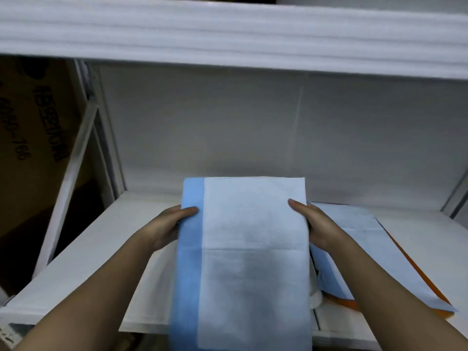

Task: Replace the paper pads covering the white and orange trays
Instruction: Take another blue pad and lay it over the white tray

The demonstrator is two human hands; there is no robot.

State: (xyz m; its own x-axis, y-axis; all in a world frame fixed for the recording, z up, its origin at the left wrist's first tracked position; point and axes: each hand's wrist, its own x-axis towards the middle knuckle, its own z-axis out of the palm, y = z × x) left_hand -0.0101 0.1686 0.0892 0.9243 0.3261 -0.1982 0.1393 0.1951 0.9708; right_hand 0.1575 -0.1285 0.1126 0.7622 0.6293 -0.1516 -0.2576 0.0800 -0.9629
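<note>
White metal shelving unit (228,39) is filling the frame: one upper shelf across the top, one lower shelf (83,262) at bottom. One brown cardboard box (30,138) is sitting at far left, its print blurred. One folded rectangular paper pad, white face with a blue strip down its left side (253,262), is hanging at lower centre, long axis running top to bottom of frame. One orange tray (420,272) is lying lower right, a second pale blue pad (354,239) covering it. White tray: can't make it out. Left hand (167,229) is pinching the pad's left edge, right hand (316,224) its right edge, thumbs on top.
</note>
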